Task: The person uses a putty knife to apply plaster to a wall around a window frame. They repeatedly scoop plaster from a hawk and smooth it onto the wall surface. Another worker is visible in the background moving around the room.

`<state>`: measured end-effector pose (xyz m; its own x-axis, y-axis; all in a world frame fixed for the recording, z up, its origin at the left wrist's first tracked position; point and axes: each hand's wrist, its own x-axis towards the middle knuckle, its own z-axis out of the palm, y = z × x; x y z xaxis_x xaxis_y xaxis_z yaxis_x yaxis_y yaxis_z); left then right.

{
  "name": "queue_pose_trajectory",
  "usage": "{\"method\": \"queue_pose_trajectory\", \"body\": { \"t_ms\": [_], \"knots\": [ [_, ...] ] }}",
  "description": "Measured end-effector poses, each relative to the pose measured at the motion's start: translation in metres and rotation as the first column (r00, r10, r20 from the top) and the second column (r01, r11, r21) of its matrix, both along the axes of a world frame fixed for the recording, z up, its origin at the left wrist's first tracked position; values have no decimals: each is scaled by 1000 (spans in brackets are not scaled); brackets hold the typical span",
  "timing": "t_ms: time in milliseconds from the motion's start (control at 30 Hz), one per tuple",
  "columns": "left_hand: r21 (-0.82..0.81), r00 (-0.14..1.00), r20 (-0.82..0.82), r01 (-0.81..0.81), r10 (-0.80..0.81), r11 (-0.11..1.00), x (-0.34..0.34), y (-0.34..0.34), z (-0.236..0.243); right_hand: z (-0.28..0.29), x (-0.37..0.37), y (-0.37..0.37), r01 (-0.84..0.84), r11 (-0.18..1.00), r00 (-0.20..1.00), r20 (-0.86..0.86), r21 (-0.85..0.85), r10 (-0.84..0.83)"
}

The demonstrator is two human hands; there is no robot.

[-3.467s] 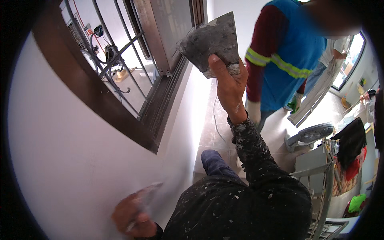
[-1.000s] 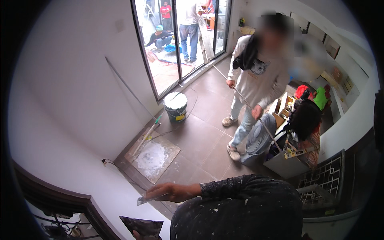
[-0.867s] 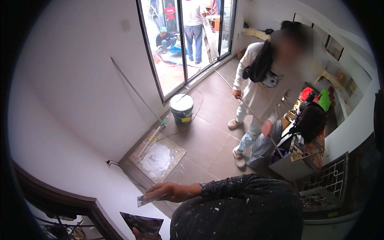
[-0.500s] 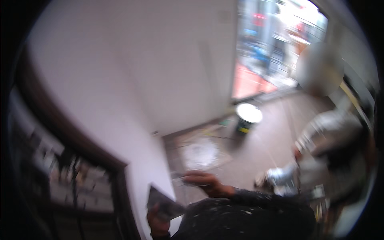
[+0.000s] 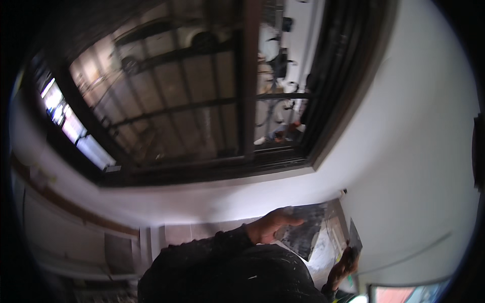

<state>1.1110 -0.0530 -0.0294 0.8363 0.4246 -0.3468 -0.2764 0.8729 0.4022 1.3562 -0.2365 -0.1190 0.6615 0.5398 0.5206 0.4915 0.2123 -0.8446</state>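
My left hand (image 5: 265,227) grips a wide, dark putty blade (image 5: 305,224), thumb over its top, just below the window's lower edge in the view. To its right, my right hand (image 5: 346,265) is closed on a narrower putty knife (image 5: 355,233), its blade pointing up. Below and partly behind the wide blade, a square board (image 5: 323,252) smeared with white powder lies on the floor, largely hidden by the tool and my dark, paint-spotted sleeve.
A dark-framed window (image 5: 247,126) with iron bars fills the upper view, a vehicle (image 5: 197,40) dimly seen beyond. White wall (image 5: 419,126) continues to the right, with a small fitting (image 5: 343,192) low on it. A glazed doorway (image 5: 404,294) peeks in at lower right.
My view has swung from the room, with the co-worker holding a pole, round to the window; that person is out of sight. Both hands appear further right, still gripping their blades.
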Motion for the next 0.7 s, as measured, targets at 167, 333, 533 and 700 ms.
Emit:
{"method": "queue_pose_trajectory", "body": {
  "t_ms": [167,333,533,700],
  "knots": [
    [90,980,90,-184,176,979,15,7,-2,-21,53,1,-12,971,1000,14,-237,16],
    [42,938,253,-258,239,965,4,25,-14,-38,86,41,-285,913,943,87,-292,322],
    [819,826,254,-461,504,343,25,8,-66,-30,91,109,-567,783,790,100,-256,605],
    [385,747,308,-665,590,641,35,13,-68,3,76,163,-674,682,711,0,-284,703]
  ]
}}
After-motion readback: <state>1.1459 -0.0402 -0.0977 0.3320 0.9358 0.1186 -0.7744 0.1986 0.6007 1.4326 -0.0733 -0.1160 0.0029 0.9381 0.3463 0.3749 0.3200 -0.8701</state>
